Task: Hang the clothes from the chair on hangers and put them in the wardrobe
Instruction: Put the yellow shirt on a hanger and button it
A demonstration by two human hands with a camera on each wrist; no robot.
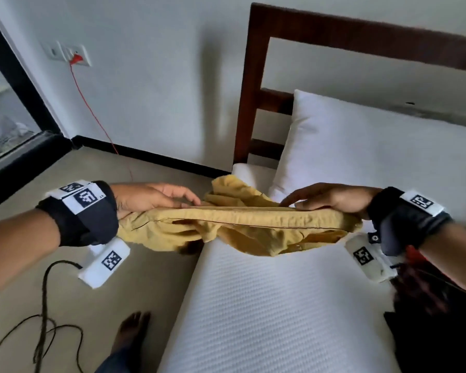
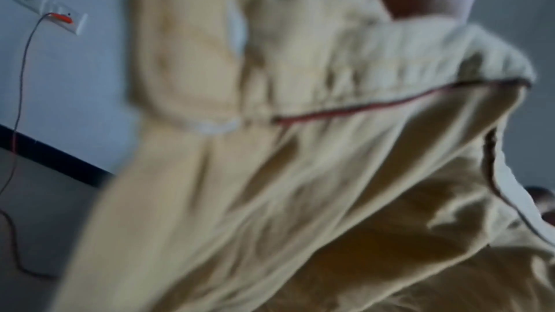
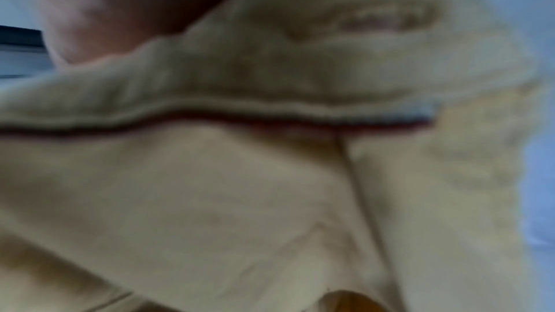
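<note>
Garment point(image 1: 237, 227), mustard yellow, hangs stretched between my hands above the bed point(image 1: 267, 305) edge; left hand point(image 1: 148, 197) and right hand point(image 1: 331, 197) each grip one end.

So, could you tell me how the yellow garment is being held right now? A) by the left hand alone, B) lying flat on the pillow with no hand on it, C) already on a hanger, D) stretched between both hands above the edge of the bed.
D: the yellow garment spans from the left hand to the right hand, above the edge of the bed; no hanger shows.
</note>
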